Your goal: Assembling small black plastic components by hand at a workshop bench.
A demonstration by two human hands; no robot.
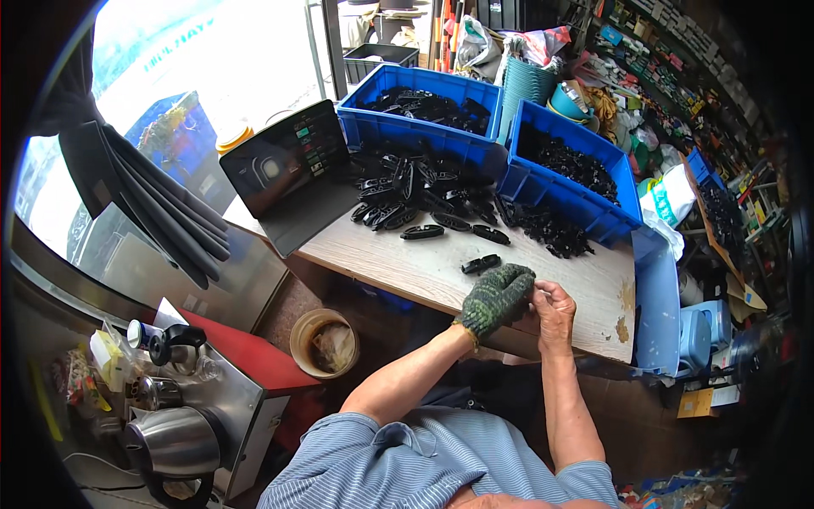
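My left hand (498, 300), in a green and black knitted glove, is above the front edge of the pale wooden table (398, 265) with its fingers curled together. Beside it on the right is my bare right hand (554, 316), its fingertips bent and pinched close to the glove. Whatever sits between the two hands is too small or hidden to make out. Just beyond the glove lies a single black plastic part (481, 264). Farther back, a few loose oblong black frames (422, 232) lie in front of a heap of similar black parts (407, 188).
A tablet (292, 170) stands on the table's left. Behind are two blue crates (424, 131) (577, 188) of black parts, with a pile of small black pieces (555, 231) before the right one. A bucket (325, 343) and a steel kettle (178, 441) are at lower left.
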